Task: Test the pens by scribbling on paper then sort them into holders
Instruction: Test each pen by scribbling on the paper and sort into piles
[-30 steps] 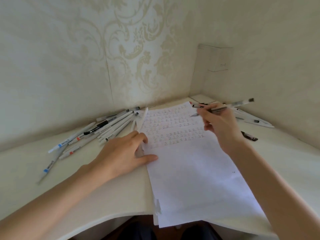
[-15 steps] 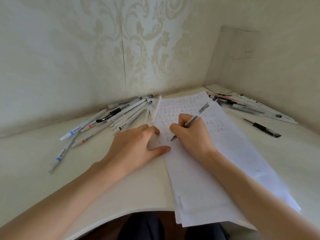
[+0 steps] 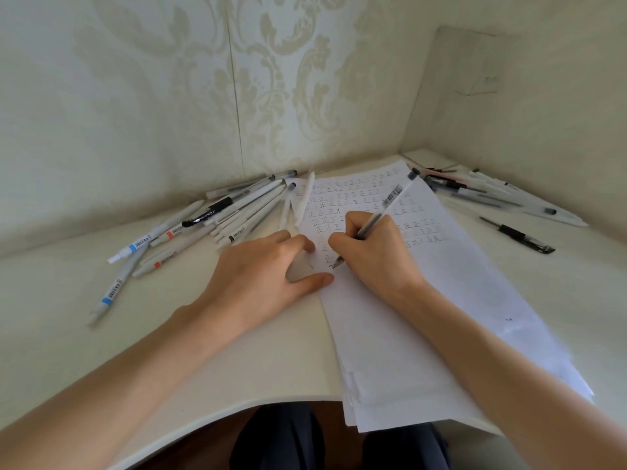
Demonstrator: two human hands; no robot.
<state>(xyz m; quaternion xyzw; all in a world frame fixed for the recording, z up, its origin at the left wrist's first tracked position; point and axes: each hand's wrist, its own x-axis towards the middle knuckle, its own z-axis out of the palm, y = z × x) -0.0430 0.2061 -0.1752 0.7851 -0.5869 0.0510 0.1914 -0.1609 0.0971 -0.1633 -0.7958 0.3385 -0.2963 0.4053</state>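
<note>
My right hand (image 3: 376, 252) grips a clear pen (image 3: 390, 201) with a barcode label, its tip touching the white paper (image 3: 407, 320) just below rows of small written marks. My left hand (image 3: 261, 276) lies flat at the paper's left edge, thumb and forefinger on the sheet, and a white pen cap (image 3: 300, 268) shows between them. A heap of several white and clear pens (image 3: 210, 218) lies to the left of the paper. Another group of pens (image 3: 481, 195) lies at the far right by the wall, with a black pen (image 3: 522, 237) apart from it.
The white desk (image 3: 68, 300) fits into a corner, with patterned walls close behind and to the right. Its curved front edge runs near my lap. The paper stack overhangs that edge at the lower right.
My right hand brought the clear pen from the far right pile to the middle of the paper and set its tip down. The left hand stayed in place.
</note>
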